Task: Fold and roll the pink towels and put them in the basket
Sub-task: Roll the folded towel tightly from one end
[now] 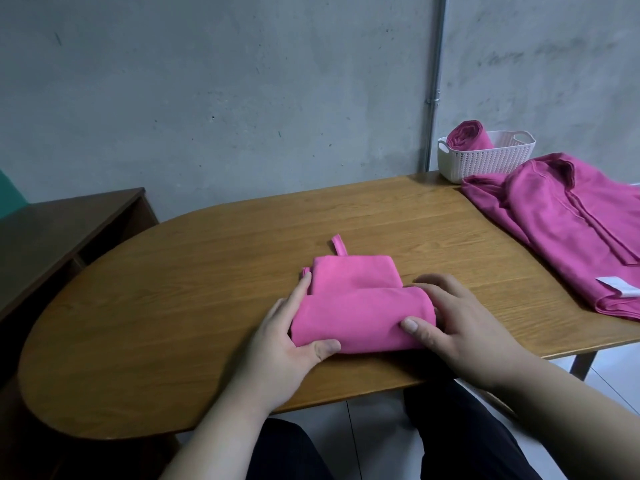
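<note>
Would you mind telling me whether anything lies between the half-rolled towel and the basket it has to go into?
Yes: the unfolded pink towels lie heaped just in front of the white basket, which already holds one rolled towel. Lifted over the heap, the half-rolled towel seems unobstructed.

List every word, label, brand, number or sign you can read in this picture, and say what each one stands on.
No readable text anywhere.
White tag sewn on the unfolded pink towels: any print on it is too small and blurred to read.
White basket, half-rolled towel, wooden table and wall: no writing visible.
</note>
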`<state>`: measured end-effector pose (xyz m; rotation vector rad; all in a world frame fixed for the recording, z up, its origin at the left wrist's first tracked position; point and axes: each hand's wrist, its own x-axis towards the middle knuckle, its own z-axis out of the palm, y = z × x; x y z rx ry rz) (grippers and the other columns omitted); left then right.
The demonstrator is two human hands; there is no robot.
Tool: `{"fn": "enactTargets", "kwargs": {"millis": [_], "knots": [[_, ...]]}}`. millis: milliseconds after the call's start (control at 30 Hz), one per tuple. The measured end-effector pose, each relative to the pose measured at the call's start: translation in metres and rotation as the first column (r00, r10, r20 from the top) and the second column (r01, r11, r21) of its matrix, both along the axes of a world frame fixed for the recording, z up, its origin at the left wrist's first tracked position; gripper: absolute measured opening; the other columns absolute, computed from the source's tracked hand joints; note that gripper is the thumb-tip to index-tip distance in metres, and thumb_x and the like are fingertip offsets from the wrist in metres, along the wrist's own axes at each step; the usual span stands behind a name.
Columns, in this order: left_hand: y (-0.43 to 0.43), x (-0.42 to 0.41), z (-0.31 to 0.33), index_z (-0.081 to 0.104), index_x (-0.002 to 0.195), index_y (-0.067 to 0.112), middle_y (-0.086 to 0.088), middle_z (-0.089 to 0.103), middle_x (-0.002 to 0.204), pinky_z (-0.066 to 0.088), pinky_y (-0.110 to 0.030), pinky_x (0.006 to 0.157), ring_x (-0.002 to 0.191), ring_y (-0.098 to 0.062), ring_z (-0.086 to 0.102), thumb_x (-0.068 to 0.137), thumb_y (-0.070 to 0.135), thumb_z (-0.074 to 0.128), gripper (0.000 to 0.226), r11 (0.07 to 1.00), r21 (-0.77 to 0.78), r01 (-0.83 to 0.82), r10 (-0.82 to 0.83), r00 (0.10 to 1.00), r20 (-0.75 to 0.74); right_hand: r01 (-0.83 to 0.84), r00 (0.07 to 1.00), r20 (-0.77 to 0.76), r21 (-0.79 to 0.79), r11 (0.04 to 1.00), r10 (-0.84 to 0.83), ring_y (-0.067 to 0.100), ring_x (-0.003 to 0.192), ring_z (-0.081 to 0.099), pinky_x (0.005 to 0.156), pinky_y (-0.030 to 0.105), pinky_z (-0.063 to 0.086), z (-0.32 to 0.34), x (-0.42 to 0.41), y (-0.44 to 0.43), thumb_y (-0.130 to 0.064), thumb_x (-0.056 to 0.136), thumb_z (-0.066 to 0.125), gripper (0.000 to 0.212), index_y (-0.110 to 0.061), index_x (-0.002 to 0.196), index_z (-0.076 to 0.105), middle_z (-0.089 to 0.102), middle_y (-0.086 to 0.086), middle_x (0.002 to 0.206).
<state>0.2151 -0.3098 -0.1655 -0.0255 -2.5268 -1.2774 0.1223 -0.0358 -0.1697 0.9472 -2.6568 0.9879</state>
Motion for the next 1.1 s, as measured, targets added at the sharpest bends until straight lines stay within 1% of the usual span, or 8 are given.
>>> {"fn": "enactTargets", "kwargs": {"millis": [133,267,367,533,733,933,1033,1100], "knots": [[-0.003,-0.001,-0.002,0.021,0.146,0.065,0.030,0.039,0.148,0.039,-0.027,0.113,0.134,0.009,0.041,0.066,0.070,0.075,0.097,0.998,0.054,0.036,-0.038,0.999,0.025,-0.088,0.996,0.001,0.003,0.996,0.088,-0.003,0.131,0.040,0.107,0.009,0.025,0.001,0.004,0.002,-0.089,0.070,0.056,0.098,-0.035,0.150,0.034,0.044,-0.019,0.143],[-0.001,0.001,0.000,0.014,0.145,0.066,0.047,0.032,0.137,0.033,-0.008,0.105,0.130,0.016,0.037,0.063,0.076,0.074,0.102,0.999,-0.027,0.030,-0.030,1.000,0.003,-0.039,0.997,0.067,-0.031,0.999,0.041,-0.004,0.110,0.053,0.090,0.014,0.038,0.007,0.004,0.001,-0.090,0.065,0.057,0.087,-0.037,0.135,0.050,0.058,-0.023,0.120],[-0.001,0.003,-0.001,0.021,0.145,0.059,0.040,0.037,0.139,0.025,0.000,0.103,0.132,0.018,0.033,0.064,0.050,0.089,0.106,0.998,-0.052,0.022,-0.023,1.000,-0.018,-0.036,0.998,0.056,-0.051,0.998,0.039,0.001,0.100,0.055,0.082,0.021,0.040,0.007,0.004,0.000,-0.091,0.073,0.047,0.065,-0.038,0.109,0.059,0.061,-0.023,0.099],[-0.003,0.001,0.000,0.036,0.134,0.072,0.030,0.047,0.142,0.038,-0.024,0.112,0.132,0.009,0.043,0.064,0.059,0.087,0.088,0.998,0.034,0.043,-0.044,0.998,0.036,0.010,0.998,0.054,-0.037,0.999,-0.008,0.003,0.103,0.048,0.091,0.036,0.042,0.003,0.003,-0.002,-0.094,0.077,0.032,0.081,-0.025,0.099,0.067,0.061,-0.016,0.097],[0.000,-0.001,0.000,0.037,0.144,0.058,0.024,0.050,0.144,0.043,-0.037,0.113,0.132,0.003,0.048,0.062,0.077,0.075,0.092,0.992,0.126,0.023,-0.031,0.998,0.058,-0.047,0.993,0.101,-0.059,0.997,0.052,-0.002,0.132,0.038,0.111,0.023,0.030,0.004,0.004,-0.001,-0.093,0.067,0.053,0.104,-0.032,0.150,0.036,0.041,-0.027,0.139],[0.002,0.005,0.001,0.014,0.148,0.058,0.033,0.039,0.141,0.029,-0.003,0.101,0.130,0.016,0.036,0.063,0.062,0.081,0.108,0.999,-0.027,-0.031,0.031,1.000,-0.004,-0.038,0.995,0.086,-0.088,0.995,0.045,-0.001,0.112,0.053,0.096,0.025,0.043,0.009,0.001,-0.005,-0.088,0.076,0.049,0.073,-0.043,0.133,0.049,0.054,-0.040,0.116],[0.003,0.005,0.004,0.029,0.140,0.061,0.043,0.036,0.133,0.028,0.001,0.098,0.126,0.021,0.033,0.061,0.050,0.090,0.101,0.995,-0.096,0.002,0.000,1.000,0.015,-0.028,0.997,0.073,-0.059,0.998,0.032,-0.004,0.103,0.050,0.085,0.012,0.036,0.013,0.003,-0.008,-0.091,0.078,0.036,0.054,-0.052,0.113,0.050,0.053,-0.043,0.108],[0.003,0.002,0.006,0.038,0.138,0.058,0.044,0.039,0.127,0.032,0.000,0.095,0.121,0.020,0.038,0.061,0.055,0.086,0.090,0.997,-0.079,0.014,-0.012,1.000,0.025,-0.017,0.996,0.084,-0.035,0.999,0.020,0.001,0.099,0.050,0.085,0.018,0.039,0.012,0.000,-0.009,-0.092,0.079,0.030,0.061,-0.044,0.106,0.057,0.061,-0.029,0.099]]}}
